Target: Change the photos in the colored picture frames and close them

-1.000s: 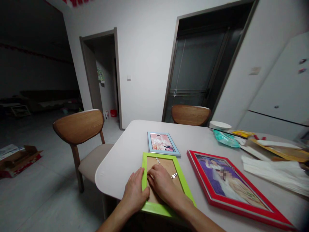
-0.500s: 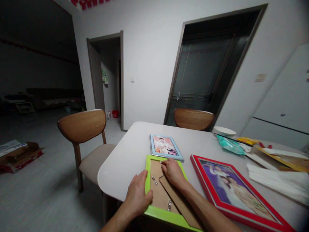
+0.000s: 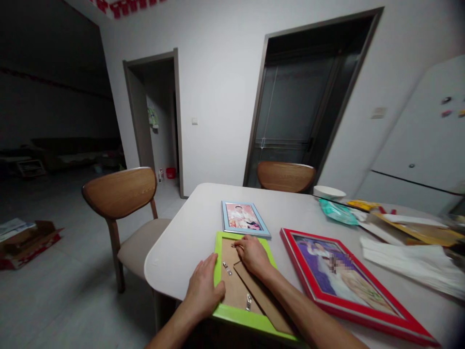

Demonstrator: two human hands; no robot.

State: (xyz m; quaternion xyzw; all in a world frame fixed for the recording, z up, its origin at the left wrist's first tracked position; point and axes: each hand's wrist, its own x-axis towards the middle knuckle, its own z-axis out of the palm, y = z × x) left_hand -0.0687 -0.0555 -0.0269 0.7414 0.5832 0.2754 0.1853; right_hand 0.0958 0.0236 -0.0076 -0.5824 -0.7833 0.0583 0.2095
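Note:
A lime-green picture frame (image 3: pixel 219 275) lies face down at the near edge of the white table (image 3: pixel 181 242), its brown backing board (image 3: pixel 236 288) showing with small metal clips. My left hand (image 3: pixel 202 292) rests flat on the frame's left edge, fingers together. My right hand (image 3: pixel 253 254) lies on the top part of the backing board, fingertips pinched at a clip near the frame's top edge. The brown stand flap (image 3: pixel 265 303) runs under my right forearm.
A small blue-framed photo (image 3: pixel 244 217) lies just beyond the green frame. A large red-framed photo (image 3: pixel 341 276) lies to the right. Papers, a white bowl (image 3: pixel 330 192) and a teal pack (image 3: pixel 337 212) crowd the far right. Wooden chairs (image 3: pixel 123 198) stand at the left and far side.
My right hand moved from the left-middle of the backing board up to its top edge. The stand flap now shows under my forearm. My left hand stayed on the frame's left edge.

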